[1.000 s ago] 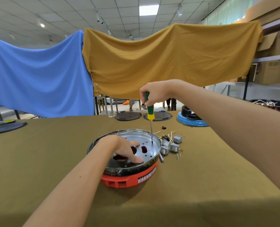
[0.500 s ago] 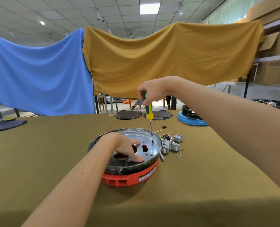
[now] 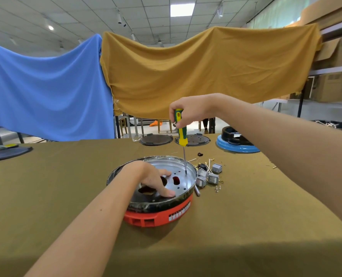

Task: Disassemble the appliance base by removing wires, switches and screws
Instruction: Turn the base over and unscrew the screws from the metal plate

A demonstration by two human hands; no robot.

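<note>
The red appliance base (image 3: 160, 214) sits mid-table on the olive cloth (image 3: 46, 196). The left hand (image 3: 152, 178) presses flat-fingered on its metal plate (image 3: 183, 176); the right hand (image 3: 188, 111) grips a screwdriver (image 3: 181, 129) upright, tip on the plate. Grey switches (image 3: 210, 175) lie just beside.

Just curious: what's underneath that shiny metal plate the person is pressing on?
Under the metal plate sits a red plastic base; dark red shows through the plate's holes. The left hand covers one large opening, and whatever parts lie inside are hidden by the plate.
</note>
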